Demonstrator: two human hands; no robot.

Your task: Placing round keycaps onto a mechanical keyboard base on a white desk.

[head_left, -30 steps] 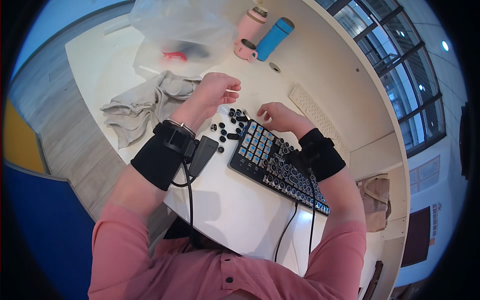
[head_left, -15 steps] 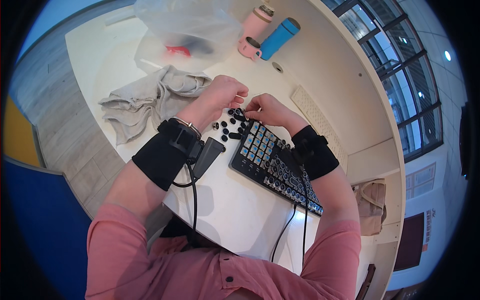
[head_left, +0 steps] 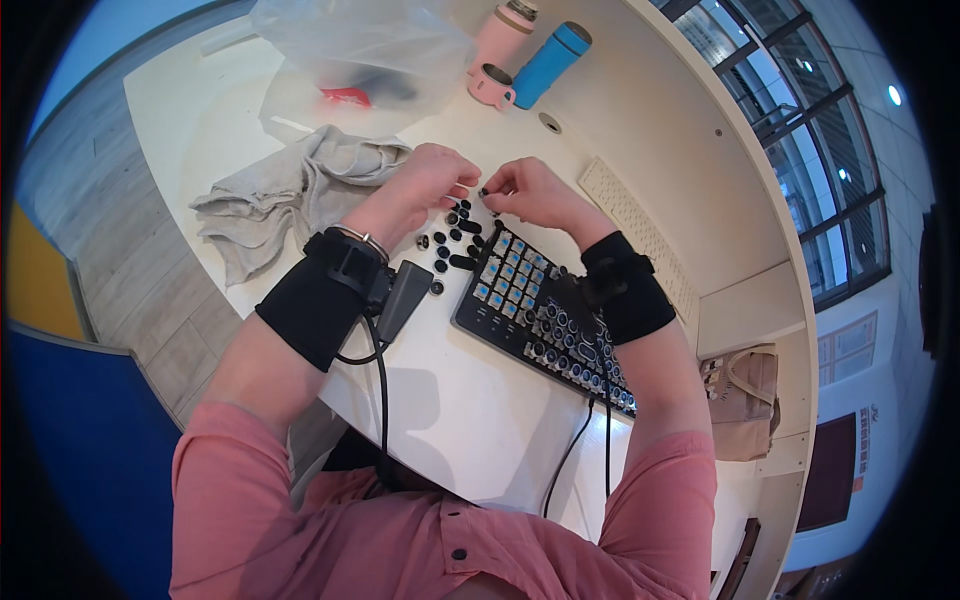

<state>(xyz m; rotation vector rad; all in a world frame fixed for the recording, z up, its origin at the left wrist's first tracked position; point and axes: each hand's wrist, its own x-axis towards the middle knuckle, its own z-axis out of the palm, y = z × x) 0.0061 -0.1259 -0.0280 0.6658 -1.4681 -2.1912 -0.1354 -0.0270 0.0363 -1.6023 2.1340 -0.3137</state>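
Note:
A black mechanical keyboard [head_left: 545,325] lies at a slant on the white table. Its number-pad end has blue switches [head_left: 512,280] bare of caps, while round keycaps [head_left: 575,345] sit on the rest. My right hand [head_left: 530,192] is beyond the bare end, thumb and forefinger pinching a small dark keycap [head_left: 484,192]. Just left of it, my left hand [head_left: 432,180] has its fingers curled in; whatever they hold is hidden. Several loose black keycaps [head_left: 441,252] lie between my left wrist and the keyboard. Black cuffs with cables wrap both forearms.
A crumpled grey cloth [head_left: 270,195] lies left of my left hand. Farther back are a cloudy plastic bag [head_left: 370,50], a pink bottle [head_left: 503,38], a pink cup [head_left: 490,88] and a blue bottle [head_left: 552,65]. A white keyboard [head_left: 640,225] lies along the right panel.
My right hand has moved away from the keyboard's corner, and a dark keycap now shows in its fingertips. My left hand has stayed close by, fingers still curled. The view has shifted slightly.

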